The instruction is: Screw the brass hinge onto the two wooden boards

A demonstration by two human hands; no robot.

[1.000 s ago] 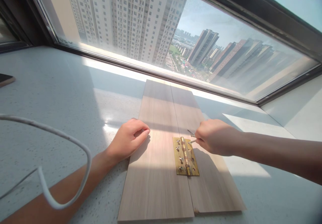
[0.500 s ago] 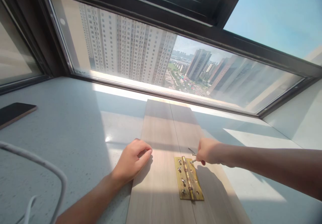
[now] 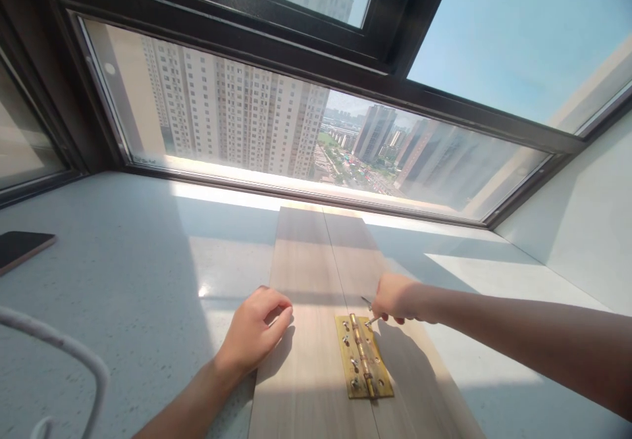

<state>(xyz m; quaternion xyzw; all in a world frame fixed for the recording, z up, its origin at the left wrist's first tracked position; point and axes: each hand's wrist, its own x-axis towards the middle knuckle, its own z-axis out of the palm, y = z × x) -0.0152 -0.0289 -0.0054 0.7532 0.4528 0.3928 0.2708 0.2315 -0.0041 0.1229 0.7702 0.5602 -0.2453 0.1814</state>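
Windowsill [image 3: 133,255], I see from here, carries two side-by-side boards [image 3: 306,386]; my left hand [image 3: 257,327] is at the left one's edge, thumb and fingertips together; my right hand [image 3: 395,297], beside the brass hinge [image 3: 364,360] straddling the seam [image 3: 333,248], is clamped on a slim metal tool [image 3: 374,321].

Shiny brass-like metal hinge [image 3: 365,358]; matt, smooth wood-grained boards [image 3: 301,386]

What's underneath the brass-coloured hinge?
The brass-coloured hinge lies across the seam between the left wooden board and right wooden board, both visible around it. Its leaves cover the wood beneath; whether anything else lies there can't be seen.
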